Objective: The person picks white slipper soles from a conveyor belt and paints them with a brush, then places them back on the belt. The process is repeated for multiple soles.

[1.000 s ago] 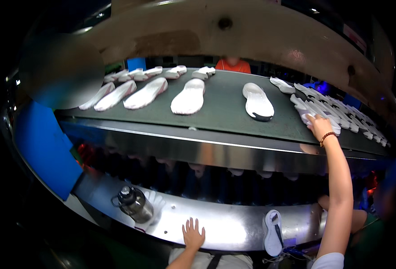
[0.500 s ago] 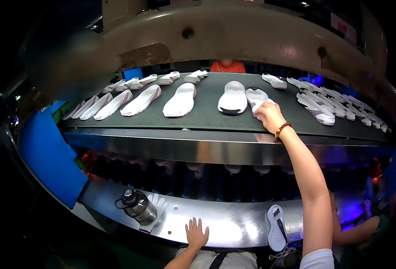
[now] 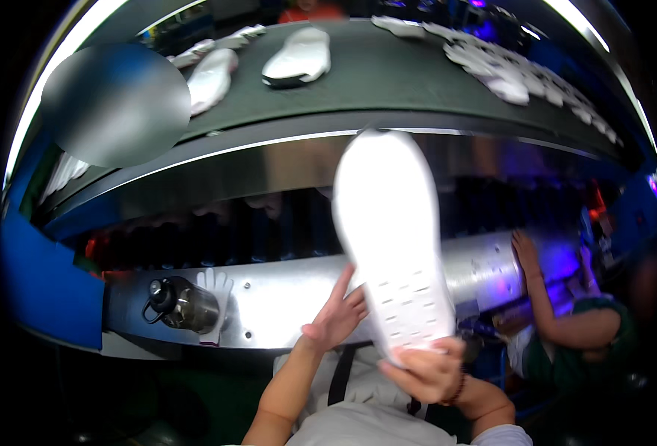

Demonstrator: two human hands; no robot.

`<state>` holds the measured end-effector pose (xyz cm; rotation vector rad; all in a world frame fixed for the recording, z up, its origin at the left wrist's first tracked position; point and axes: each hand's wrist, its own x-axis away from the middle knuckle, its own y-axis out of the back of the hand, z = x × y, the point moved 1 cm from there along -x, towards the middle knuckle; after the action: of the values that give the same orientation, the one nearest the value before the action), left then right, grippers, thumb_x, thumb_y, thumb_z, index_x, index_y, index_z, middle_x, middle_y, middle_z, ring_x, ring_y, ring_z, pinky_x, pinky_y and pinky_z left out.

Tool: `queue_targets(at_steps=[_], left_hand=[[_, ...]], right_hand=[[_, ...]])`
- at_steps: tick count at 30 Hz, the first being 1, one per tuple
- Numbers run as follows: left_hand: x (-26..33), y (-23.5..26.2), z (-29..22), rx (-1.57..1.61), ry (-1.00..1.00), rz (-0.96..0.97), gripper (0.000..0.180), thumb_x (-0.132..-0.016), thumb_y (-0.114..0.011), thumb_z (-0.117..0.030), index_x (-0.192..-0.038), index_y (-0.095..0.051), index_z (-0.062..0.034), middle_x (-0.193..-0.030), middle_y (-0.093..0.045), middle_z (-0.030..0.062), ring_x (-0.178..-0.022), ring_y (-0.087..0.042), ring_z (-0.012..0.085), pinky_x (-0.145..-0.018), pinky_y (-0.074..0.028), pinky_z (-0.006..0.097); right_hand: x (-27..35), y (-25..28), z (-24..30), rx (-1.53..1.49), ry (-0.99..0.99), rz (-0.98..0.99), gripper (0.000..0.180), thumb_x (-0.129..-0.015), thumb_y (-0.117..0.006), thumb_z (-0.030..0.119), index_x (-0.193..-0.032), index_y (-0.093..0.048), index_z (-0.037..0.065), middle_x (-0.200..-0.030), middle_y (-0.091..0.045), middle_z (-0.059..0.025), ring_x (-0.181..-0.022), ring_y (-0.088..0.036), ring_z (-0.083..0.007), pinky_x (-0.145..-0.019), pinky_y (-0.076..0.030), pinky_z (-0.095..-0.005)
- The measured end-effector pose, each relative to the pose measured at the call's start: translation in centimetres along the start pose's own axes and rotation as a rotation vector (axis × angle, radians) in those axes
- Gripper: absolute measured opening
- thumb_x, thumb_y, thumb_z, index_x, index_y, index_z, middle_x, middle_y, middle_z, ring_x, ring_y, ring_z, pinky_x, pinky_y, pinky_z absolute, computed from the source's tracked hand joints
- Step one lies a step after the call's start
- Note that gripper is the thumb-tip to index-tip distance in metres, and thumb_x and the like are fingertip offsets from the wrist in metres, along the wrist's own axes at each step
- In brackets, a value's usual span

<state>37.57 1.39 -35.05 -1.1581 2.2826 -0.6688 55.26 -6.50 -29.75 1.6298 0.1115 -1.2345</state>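
Note:
A white shoe sole (image 3: 392,215) stands up in front of me, its broad smooth end away from me and small slots showing at the near end. My right hand (image 3: 429,368), with a beaded bracelet at the wrist, is closed round that near end. Just left of the sole is my left hand (image 3: 334,316), fingers apart and holding nothing; whether its fingertips touch the sole I cannot tell. On the dark green conveyor belt (image 3: 388,82) beyond lies a white sole with a black tip (image 3: 299,59).
A metal ledge (image 3: 276,305) runs below the belt, bearing a dark bottle (image 3: 187,306) and a white glove (image 3: 217,286) at left. More white soles (image 3: 484,70) line the belt at right. Another person's arm (image 3: 540,286) reaches onto the ledge at right.
My right hand has lifted the sole off the belt and brought it close to me. My left hand has risen from the ledge beside it. The view has tilted down.

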Motion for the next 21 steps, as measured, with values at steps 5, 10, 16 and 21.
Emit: queue_targets(at_steps=[5, 10, 16, 21], left_hand=[[1.5, 1.7, 2.3, 0.203, 0.205, -0.356, 0.067, -0.064, -0.054, -0.028, -0.118, -0.033, 0.0058, -0.111, -0.046, 0.0234, -0.100, -0.048, 0.0312, -0.088, -0.038, 0.038], [5.7, 5.5, 0.9, 0.317, 0.173, -0.669, 0.060, -0.053, -0.046, -0.010, -0.109, -0.040, 0.0097, -0.099, -0.052, 0.0230, -0.091, -0.053, 0.0337, -0.085, -0.041, 0.040], [8.2, 4.7, -0.4, 0.263, 0.059, -0.726, 0.066, -0.048, -0.044, -0.011, -0.110, -0.038, 0.0108, -0.101, -0.049, 0.0237, -0.095, -0.049, 0.0360, -0.086, -0.040, 0.042], [9.7, 5.0, 0.2, 0.262, 0.132, -0.749, 0.069, -0.048, -0.044, -0.010, -0.113, -0.035, 0.0101, -0.103, -0.048, 0.0230, -0.098, -0.047, 0.0383, -0.086, -0.039, 0.044]], right_hand=[[3.4, -4.8, 2.4, -0.239, -0.083, 0.099, 0.024, -0.068, -0.061, 0.021, -0.090, -0.060, 0.013, -0.101, -0.055, -0.0032, -0.089, -0.050, -0.0119, -0.081, -0.032, -0.0314], [8.0, -9.4, -3.0, -1.078, -1.200, -0.236, 0.028, -0.077, -0.056, 0.023, -0.097, -0.052, 0.003, -0.091, -0.054, -0.0091, -0.078, -0.050, -0.0145, -0.069, -0.039, -0.0271], [17.6, -15.0, -9.9, -1.905, -2.065, -1.049, 0.046, -0.082, -0.045, 0.043, -0.085, -0.051, -0.002, -0.068, -0.055, -0.0072, -0.049, -0.046, -0.0101, -0.042, -0.036, -0.0168], [19.6, -16.7, -11.3, -1.959, -2.163, -1.338, 0.048, -0.084, -0.041, 0.041, -0.090, -0.049, -0.007, -0.069, -0.055, -0.0084, -0.045, -0.045, -0.0100, -0.038, -0.037, -0.0164]])
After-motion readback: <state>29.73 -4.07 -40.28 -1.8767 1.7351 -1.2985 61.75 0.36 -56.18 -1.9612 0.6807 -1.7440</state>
